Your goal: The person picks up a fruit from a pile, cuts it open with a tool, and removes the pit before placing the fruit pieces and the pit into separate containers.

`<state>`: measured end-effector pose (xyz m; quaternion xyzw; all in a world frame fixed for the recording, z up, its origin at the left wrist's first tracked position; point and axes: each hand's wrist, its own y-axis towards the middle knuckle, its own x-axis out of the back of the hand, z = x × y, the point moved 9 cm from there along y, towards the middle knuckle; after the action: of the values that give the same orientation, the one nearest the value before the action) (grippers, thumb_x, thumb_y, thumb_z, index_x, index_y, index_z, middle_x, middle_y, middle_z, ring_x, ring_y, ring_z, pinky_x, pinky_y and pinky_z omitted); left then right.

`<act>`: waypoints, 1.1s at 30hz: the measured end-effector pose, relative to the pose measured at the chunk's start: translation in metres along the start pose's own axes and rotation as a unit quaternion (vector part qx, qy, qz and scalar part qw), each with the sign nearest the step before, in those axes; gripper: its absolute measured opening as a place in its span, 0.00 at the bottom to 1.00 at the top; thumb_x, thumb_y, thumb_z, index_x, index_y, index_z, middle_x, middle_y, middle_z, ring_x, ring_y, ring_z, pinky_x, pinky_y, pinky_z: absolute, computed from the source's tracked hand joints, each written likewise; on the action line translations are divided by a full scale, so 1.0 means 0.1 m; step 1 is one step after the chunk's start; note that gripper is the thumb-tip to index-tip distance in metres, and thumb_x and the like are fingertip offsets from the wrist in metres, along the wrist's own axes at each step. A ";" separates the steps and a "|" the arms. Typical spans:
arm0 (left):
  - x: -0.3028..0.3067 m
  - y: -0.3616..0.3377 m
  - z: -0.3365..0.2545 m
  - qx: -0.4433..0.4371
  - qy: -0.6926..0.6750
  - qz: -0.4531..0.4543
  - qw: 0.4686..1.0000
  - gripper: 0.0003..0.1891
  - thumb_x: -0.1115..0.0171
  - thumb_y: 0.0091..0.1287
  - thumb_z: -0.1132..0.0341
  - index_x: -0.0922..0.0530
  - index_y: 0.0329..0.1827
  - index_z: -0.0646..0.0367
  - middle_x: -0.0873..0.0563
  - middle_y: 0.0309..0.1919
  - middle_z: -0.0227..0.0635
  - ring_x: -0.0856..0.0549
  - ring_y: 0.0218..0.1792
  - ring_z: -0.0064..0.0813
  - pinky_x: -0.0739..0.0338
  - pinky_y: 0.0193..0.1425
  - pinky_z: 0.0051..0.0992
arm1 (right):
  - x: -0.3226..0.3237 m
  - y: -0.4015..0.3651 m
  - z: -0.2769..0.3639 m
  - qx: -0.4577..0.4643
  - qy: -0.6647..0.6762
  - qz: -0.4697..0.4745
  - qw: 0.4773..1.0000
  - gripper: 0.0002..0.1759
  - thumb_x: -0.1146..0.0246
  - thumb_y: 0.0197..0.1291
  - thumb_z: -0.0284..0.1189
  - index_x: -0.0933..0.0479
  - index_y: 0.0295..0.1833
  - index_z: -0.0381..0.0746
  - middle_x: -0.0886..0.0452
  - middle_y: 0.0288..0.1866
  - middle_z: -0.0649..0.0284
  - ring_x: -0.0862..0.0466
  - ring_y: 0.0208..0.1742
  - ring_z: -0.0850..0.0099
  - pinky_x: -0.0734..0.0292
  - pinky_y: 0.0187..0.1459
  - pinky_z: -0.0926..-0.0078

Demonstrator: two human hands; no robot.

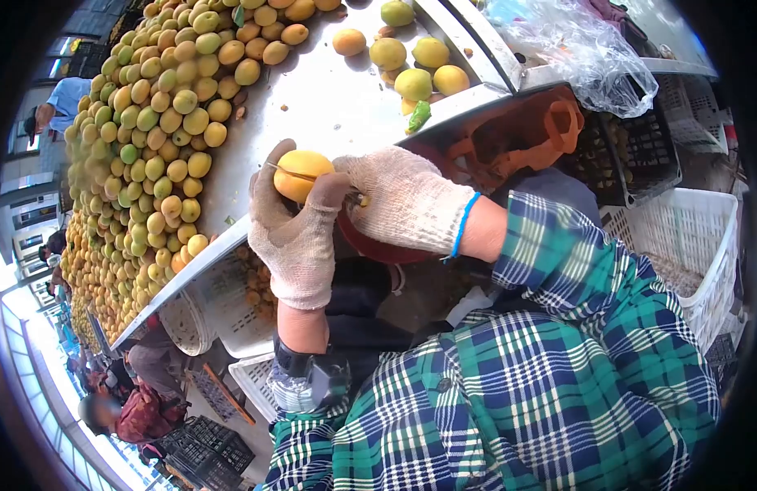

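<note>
A yellow-orange apricot (303, 173) is held in the gloved fingers of my left hand (301, 250), just off the edge of the metal table. Across the fruit lies the thin blade of a small knife (290, 171), its tip coming out on the left side. My right hand (407, 200), in a knitted glove with a blue cuff, is closed on the knife; its fingers hide the handle. Both hands meet at the fruit. Several loose apricots (413, 84) rest in the table's corner beyond my right hand, along with a green leaf (419, 117).
A large heap of apricots (162, 123) covers the left of the metal table (313, 90). Below its edge are an orange bag (550, 127) and a white bucket (184, 323). White crates (706, 245), black crates (207, 450) and a clear plastic bag (591, 61) surround me. Other people sit along the table.
</note>
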<state>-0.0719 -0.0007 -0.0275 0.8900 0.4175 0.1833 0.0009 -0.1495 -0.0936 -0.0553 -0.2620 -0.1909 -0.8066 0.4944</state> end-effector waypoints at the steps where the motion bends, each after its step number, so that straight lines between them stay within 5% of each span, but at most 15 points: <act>1: -0.02 0.02 -0.04 -0.035 0.019 0.018 0.999 0.31 0.23 0.54 0.62 0.25 0.58 0.67 0.20 0.46 0.32 0.21 0.47 0.23 0.25 0.56 0.25 | -0.04 0.03 -0.01 0.010 -0.004 0.019 1.000 0.14 0.42 0.55 0.33 0.21 0.43 0.36 0.17 0.38 0.46 0.16 0.44 0.51 0.22 0.48 0.56; 5: -0.11 0.04 -0.11 -0.071 0.092 0.069 0.991 0.34 0.22 0.52 0.66 0.27 0.61 0.68 0.22 0.48 0.32 0.22 0.51 0.25 0.26 0.58 0.26 | 0.01 0.02 -0.04 -0.033 0.018 0.095 0.995 0.14 0.43 0.54 0.32 0.20 0.41 0.35 0.17 0.38 0.45 0.17 0.46 0.50 0.23 0.51 0.57; 7: -0.16 0.01 0.02 0.055 -0.094 0.086 0.990 0.37 0.23 0.54 0.66 0.31 0.65 0.68 0.23 0.52 0.34 0.23 0.54 0.27 0.27 0.60 0.27 | 0.04 0.03 0.00 -0.015 0.024 0.098 0.995 0.14 0.43 0.54 0.32 0.20 0.42 0.35 0.17 0.39 0.45 0.17 0.46 0.50 0.23 0.51 0.57; 10: -0.22 -0.05 0.09 0.087 -0.249 0.080 0.961 0.34 0.30 0.62 0.59 0.33 0.67 0.67 0.22 0.53 0.34 0.21 0.51 0.24 0.25 0.56 0.24 | -0.01 0.03 -0.02 0.010 0.029 0.069 0.997 0.15 0.43 0.53 0.31 0.21 0.43 0.35 0.17 0.40 0.46 0.17 0.46 0.50 0.23 0.51 0.57; 11: -0.23 -0.04 0.10 0.089 -0.239 0.076 0.964 0.37 0.31 0.62 0.52 0.32 0.67 0.67 0.23 0.54 0.35 0.22 0.53 0.24 0.27 0.58 0.25 | -0.02 0.03 -0.03 0.018 0.028 0.036 0.999 0.15 0.43 0.53 0.31 0.21 0.44 0.36 0.17 0.40 0.46 0.17 0.46 0.50 0.23 0.50 0.57; 15: -0.20 -0.01 0.08 0.090 -0.177 0.101 0.975 0.36 0.31 0.62 0.52 0.31 0.66 0.67 0.23 0.54 0.35 0.22 0.52 0.24 0.28 0.60 0.26 | 0.02 0.02 -0.03 0.045 0.038 -0.009 0.998 0.15 0.43 0.53 0.31 0.21 0.46 0.39 0.17 0.41 0.48 0.17 0.46 0.50 0.22 0.50 0.56; 18: -0.15 -0.04 0.08 0.129 -0.120 0.089 0.980 0.33 0.25 0.56 0.64 0.28 0.63 0.66 0.21 0.53 0.36 0.22 0.55 0.28 0.29 0.62 0.28 | 0.03 0.02 -0.04 0.033 0.031 0.000 0.999 0.15 0.42 0.54 0.32 0.21 0.47 0.40 0.17 0.40 0.49 0.17 0.46 0.50 0.22 0.49 0.55; 21: -0.06 -0.01 0.02 0.028 0.010 0.066 0.997 0.31 0.24 0.54 0.68 0.26 0.61 0.65 0.20 0.51 0.37 0.21 0.52 0.30 0.26 0.59 0.29 | 0.03 0.05 -0.01 0.061 0.001 0.003 0.998 0.15 0.42 0.55 0.32 0.22 0.48 0.41 0.17 0.41 0.49 0.17 0.47 0.50 0.22 0.49 0.56; 23: -0.05 -0.04 -0.25 -0.167 0.180 0.033 0.969 0.31 0.24 0.51 0.70 0.25 0.60 0.63 0.20 0.50 0.38 0.20 0.51 0.31 0.26 0.59 0.28 | -0.04 0.05 -0.01 0.044 -0.027 0.057 0.997 0.15 0.42 0.55 0.32 0.21 0.47 0.40 0.17 0.42 0.48 0.17 0.47 0.51 0.22 0.50 0.56; 24: -0.04 -0.05 -0.22 -0.166 0.181 0.032 0.969 0.31 0.24 0.51 0.70 0.25 0.60 0.63 0.20 0.50 0.38 0.20 0.51 0.31 0.26 0.59 0.28 | -0.05 0.06 -0.01 0.045 -0.026 0.059 0.997 0.15 0.42 0.55 0.32 0.21 0.47 0.40 0.17 0.42 0.48 0.17 0.47 0.51 0.22 0.50 0.56; 27: -0.06 -0.06 -0.18 -0.130 0.144 0.041 0.980 0.34 0.24 0.51 0.73 0.28 0.63 0.65 0.20 0.51 0.38 0.21 0.52 0.30 0.27 0.60 0.28 | -0.12 0.07 -0.04 0.015 -0.029 0.091 0.995 0.15 0.42 0.54 0.32 0.21 0.47 0.39 0.17 0.42 0.47 0.17 0.48 0.51 0.22 0.50 0.56; 29: -0.13 -0.09 0.10 0.128 -0.170 0.054 0.976 0.36 0.24 0.55 0.67 0.32 0.66 0.69 0.21 0.51 0.39 0.23 0.54 0.28 0.29 0.62 0.28 | -0.10 0.07 -0.02 0.020 -0.041 0.076 0.996 0.15 0.41 0.53 0.31 0.21 0.46 0.38 0.17 0.41 0.48 0.16 0.46 0.52 0.21 0.49 0.55; 30: -0.14 -0.09 0.15 0.128 -0.170 0.056 0.975 0.36 0.24 0.55 0.67 0.32 0.66 0.69 0.21 0.51 0.39 0.23 0.54 0.28 0.29 0.62 0.28 | -0.10 0.06 -0.02 0.018 -0.041 0.075 0.996 0.15 0.41 0.53 0.31 0.21 0.46 0.38 0.17 0.41 0.48 0.16 0.46 0.52 0.21 0.49 0.55; 32: -0.20 -0.07 0.22 0.101 -0.297 0.081 0.946 0.38 0.29 0.61 0.54 0.35 0.68 0.69 0.23 0.48 0.37 0.21 0.48 0.26 0.23 0.53 0.24 | -0.08 0.04 -0.05 0.001 -0.069 0.053 0.996 0.15 0.41 0.53 0.30 0.21 0.46 0.39 0.17 0.41 0.49 0.16 0.45 0.52 0.20 0.46 0.55; 33: -0.22 -0.07 0.27 0.134 -0.250 0.078 0.956 0.40 0.31 0.62 0.47 0.34 0.67 0.68 0.23 0.48 0.36 0.20 0.46 0.25 0.23 0.52 0.23 | -0.11 0.03 -0.07 0.001 -0.069 0.053 0.996 0.15 0.41 0.53 0.30 0.21 0.46 0.39 0.17 0.41 0.49 0.16 0.45 0.52 0.20 0.46 0.55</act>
<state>-0.0812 -0.0083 -0.0615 0.9290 0.3541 -0.1036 -0.0281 -0.1442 -0.0912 -0.0672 -0.3265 -0.2112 -0.7591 0.5222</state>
